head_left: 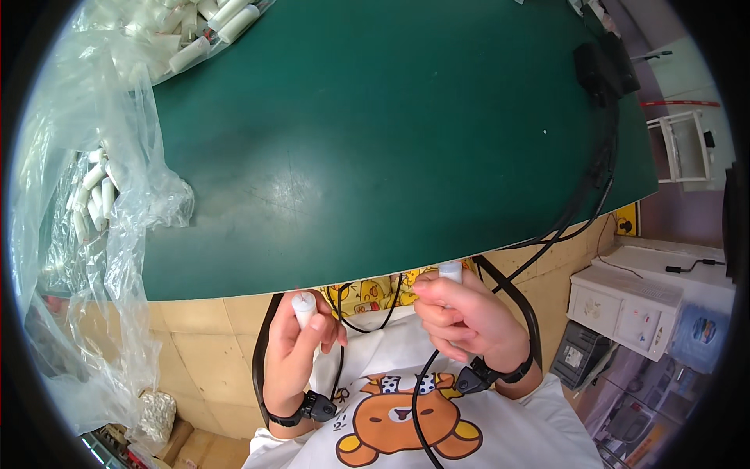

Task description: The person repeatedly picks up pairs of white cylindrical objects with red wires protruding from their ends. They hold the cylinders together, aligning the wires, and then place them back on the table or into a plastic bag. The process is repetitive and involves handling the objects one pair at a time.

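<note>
Just off the near edge of the green table (375, 156), my left hand (301, 344) is closed around a small white plastic tube (304, 308), its round end pointing up. To its right, my right hand (465, 313) pinches another white cylindrical piece (450, 270) between thumb and fingers; the palm hides its lower part. The two pieces are apart. At the left, a clear plastic bag (94, 156) holds several white tubes (95, 195). More white tubes (211, 35) lie in clear plastic at the far left of the table.
Black cables (598, 180) run down the table's right side from a black adapter (605, 66) and across my lap. Both wrists wear black straps with small devices (316, 406). Right of the table stand a white cabinet (625, 305), a blue water jug (701, 336) and a white rack (683, 148).
</note>
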A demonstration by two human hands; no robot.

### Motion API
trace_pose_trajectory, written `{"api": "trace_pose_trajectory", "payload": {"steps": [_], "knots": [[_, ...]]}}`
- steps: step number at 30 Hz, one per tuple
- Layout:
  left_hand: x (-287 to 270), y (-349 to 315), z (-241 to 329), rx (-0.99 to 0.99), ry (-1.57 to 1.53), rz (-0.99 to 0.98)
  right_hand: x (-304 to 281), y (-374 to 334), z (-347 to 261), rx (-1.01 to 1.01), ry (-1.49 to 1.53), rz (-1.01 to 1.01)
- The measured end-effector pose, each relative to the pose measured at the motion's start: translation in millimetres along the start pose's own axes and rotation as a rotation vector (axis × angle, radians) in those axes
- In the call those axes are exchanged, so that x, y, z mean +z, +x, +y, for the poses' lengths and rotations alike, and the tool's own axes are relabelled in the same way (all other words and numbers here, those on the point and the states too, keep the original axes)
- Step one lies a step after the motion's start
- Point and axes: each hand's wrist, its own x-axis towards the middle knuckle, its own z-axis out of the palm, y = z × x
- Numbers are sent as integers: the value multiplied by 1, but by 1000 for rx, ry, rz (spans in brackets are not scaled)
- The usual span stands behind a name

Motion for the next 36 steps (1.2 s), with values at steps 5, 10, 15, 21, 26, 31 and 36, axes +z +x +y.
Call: {"api": "trace_pose_trajectory", "payload": {"steps": [5, 10, 15, 21, 26, 31, 36], "knots": [[1, 1, -2, -21, -114, -45, 1, 2, -1, 0, 7, -31], [8, -3, -3, 37, 12, -19, 2, 2, 4, -84, -20, -23], [8, -7, -6, 51, -8, -33, 8, 7, 13, -187, 34, -2], [8, -7, -8, 22, -45, -76, 8, 9, 13, -155, 47, 11], [11, -8, -6, 15, -104, -54, 8, 8, 13, -162, 2, 39], [11, -7, -1, 15, -98, -15, 6, 8, 14, -190, -15, 29], [10, -8, 2, -11, -158, -33, 8, 8, 15, -198, -27, 49]]}}
